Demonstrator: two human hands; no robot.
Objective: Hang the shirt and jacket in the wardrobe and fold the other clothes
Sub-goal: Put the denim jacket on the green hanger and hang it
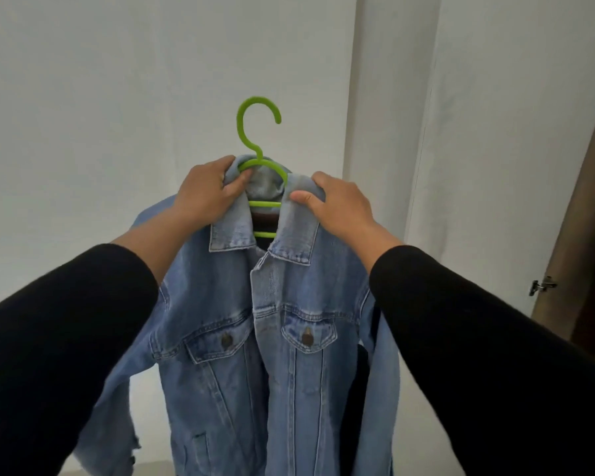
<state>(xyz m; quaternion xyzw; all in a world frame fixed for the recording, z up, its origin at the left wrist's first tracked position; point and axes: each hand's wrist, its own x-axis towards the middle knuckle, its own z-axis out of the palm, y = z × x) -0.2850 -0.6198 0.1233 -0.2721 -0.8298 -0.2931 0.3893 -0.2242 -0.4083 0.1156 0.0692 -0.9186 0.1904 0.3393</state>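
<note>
— Up in front of the white wall (117, 97), what are you seeing?

— I'm looking at a light blue denim jacket (282, 355) hanging on a green plastic hanger (259, 139). Both hands are gripping it at the collar, and the hook of the hanger is standing free above them, not resting on anything that I can see.

— How are the hands sitting?

— I'm watching the left hand (208, 192) closing around the left side of the collar, its fingers curled over the denim and the thumb lying against the hanger's shoulder bar. The right hand (337, 204) is clamping the right side of the collar, thumb pressing on the front of the fabric and the other fingers wrapped behind it. Both arms are showing black sleeves (66, 338).

— And the jacket itself?

— It's hanging front towards me, collar spread, two buttoned chest pockets showing, one sleeve drooping at the lower left. Something dark is showing behind its right edge; I'm not able to tell what it is.

— Anything else nearby?

— I'm seeing a brown door (577, 235) at the far right edge, with a small metal fitting (541, 286) just beside it.
</note>
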